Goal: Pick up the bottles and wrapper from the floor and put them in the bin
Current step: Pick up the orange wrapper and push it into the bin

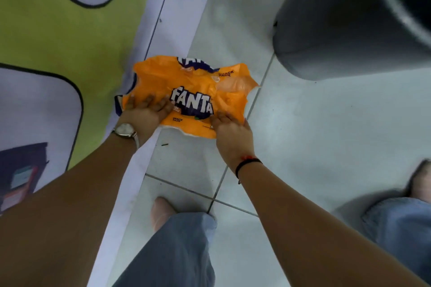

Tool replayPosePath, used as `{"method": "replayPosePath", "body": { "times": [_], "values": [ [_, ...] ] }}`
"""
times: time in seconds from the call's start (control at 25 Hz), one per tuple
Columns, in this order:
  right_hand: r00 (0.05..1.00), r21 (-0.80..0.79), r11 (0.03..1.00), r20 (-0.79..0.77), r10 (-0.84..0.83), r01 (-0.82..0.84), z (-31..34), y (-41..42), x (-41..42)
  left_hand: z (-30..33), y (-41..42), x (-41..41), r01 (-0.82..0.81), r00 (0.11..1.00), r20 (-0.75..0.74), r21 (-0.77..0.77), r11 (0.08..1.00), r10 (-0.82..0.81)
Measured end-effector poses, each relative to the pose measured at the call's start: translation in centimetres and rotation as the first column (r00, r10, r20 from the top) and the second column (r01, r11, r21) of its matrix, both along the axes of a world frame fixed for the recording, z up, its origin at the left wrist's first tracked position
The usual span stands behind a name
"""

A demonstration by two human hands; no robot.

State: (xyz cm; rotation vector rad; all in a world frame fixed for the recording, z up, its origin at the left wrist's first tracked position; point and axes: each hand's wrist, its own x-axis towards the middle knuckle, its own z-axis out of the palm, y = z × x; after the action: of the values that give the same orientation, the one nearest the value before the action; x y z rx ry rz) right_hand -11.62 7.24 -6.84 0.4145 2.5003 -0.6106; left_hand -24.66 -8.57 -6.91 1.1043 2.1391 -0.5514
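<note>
An orange Fanta wrapper [200,81] lies crumpled on the white tiled floor, partly over the edge of a printed mat. My left hand [145,110], with a wristwatch, rests on the wrapper's left near side, fingers spread over the plastic. At the wrapper's near right edge my right hand [233,133], with a black and red wrist band, has its fingers curled onto the plastic. The grey bin [338,21] stands at the upper right, a short way beyond the wrapper. No bottle is in view.
A green and white printed mat [58,30] covers the floor on the left. My feet and blue jeans legs [177,247] are at the bottom middle and the right edge. Bare tiles [314,135] lie between the wrapper, the bin and my right leg.
</note>
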Motion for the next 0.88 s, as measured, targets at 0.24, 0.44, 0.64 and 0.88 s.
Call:
{"method": "replayPosePath", "body": {
  "times": [0.24, 0.44, 0.64, 0.88],
  "values": [
    [0.998, 0.027, 1.0, -0.058, 0.013, -0.011, 11.3, 4.7, -2.2, 9.7, 4.1, -1.0, -0.122, 0.986, -0.084, 0.249, 0.961, 0.147],
    [0.987, -0.04, 0.998, -0.153, -0.047, 0.041, 21.8, 6.3, -3.9, 19.2, 6.2, -2.7, -0.114, 0.961, -0.194, 0.375, 0.92, 0.199],
    [0.971, 0.017, 0.999, -0.239, 0.031, -0.028, 31.5, 10.4, -4.4, 27.1, 9.1, -3.1, -0.064, 0.931, -0.282, 0.498, 0.865, 0.231],
    [0.93, 0.401, 0.913, -0.357, 0.086, 0.07, 32.5, 22.6, -0.2, 29.3, 22.8, -2.3, 0.221, 0.909, -0.413, 0.582, 0.783, 0.05]
  ]
}}
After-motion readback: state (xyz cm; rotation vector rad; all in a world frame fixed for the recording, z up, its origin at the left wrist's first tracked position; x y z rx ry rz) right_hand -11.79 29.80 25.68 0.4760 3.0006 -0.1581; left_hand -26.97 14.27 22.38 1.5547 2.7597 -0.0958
